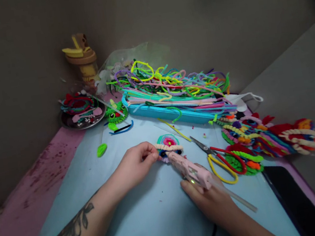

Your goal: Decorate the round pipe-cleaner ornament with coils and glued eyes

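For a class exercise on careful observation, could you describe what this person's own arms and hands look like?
Both forearms are bare, with no sleeve in view. The left forearm bears a dark, leafy tattoo; no marking shows on the right. The left hand and right hand are ungloved.

And here are the scissors (206, 150) just right of the grip, red and yellow handles spread! Straight beyond sits the blue tray (168, 114), heaped with bright fuzzy stems (170, 86). Far left, a metal bowl (87, 125) holds coloured pieces (77, 105); well right lies a dark slab (293, 192).
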Tool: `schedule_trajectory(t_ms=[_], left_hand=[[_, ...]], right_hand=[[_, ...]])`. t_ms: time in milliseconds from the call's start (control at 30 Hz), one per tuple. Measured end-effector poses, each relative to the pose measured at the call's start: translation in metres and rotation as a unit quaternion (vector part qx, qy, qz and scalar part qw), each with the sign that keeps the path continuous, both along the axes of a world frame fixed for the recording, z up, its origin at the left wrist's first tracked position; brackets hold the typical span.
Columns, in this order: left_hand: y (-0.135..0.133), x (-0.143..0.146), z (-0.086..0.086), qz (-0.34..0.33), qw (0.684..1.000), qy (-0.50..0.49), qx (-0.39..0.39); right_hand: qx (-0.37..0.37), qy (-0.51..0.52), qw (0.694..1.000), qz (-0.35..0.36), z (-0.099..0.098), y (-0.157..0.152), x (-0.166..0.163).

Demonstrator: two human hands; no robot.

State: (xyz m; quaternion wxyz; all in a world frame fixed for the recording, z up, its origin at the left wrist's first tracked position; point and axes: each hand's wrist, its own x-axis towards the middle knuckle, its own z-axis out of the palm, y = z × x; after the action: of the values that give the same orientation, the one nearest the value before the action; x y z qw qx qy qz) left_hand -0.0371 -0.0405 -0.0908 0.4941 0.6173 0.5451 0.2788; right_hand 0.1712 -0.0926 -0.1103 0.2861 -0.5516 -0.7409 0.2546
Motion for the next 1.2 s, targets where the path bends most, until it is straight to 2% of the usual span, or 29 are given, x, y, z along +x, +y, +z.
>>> schedule_trajectory(t_ms=[267,567,733,967,1200], left_hand=[[0.0,0.0,-0.003,-0.022,1.0,0.009,-0.004],[0.001,0.0,-0.001,-0.024,1.0,0.019,0.001],[0.0,0.0,-0.001,-0.032,0.999,0.014,0.005],[-0.001,0.001,-0.002,-0.032,0.999,0.013,-0.001],[-0.001,0.0,-0.001,-0.023,1.0,0.012,-0.003]], right_hand=[[0.013,-0.028,0.999,0.014,-0.001,0.0,0.0],[-0.016,-0.036,0.999,-0.006,0.002,0.0,-0.001],[-0.025,-0.049,0.998,-0.035,-0.004,-0.003,0.006],[0.006,-0.099,0.994,-0.047,-0.014,-0.005,0.019],[0.01,-0.11,0.993,-0.038,-0.003,-0.002,0.016]])
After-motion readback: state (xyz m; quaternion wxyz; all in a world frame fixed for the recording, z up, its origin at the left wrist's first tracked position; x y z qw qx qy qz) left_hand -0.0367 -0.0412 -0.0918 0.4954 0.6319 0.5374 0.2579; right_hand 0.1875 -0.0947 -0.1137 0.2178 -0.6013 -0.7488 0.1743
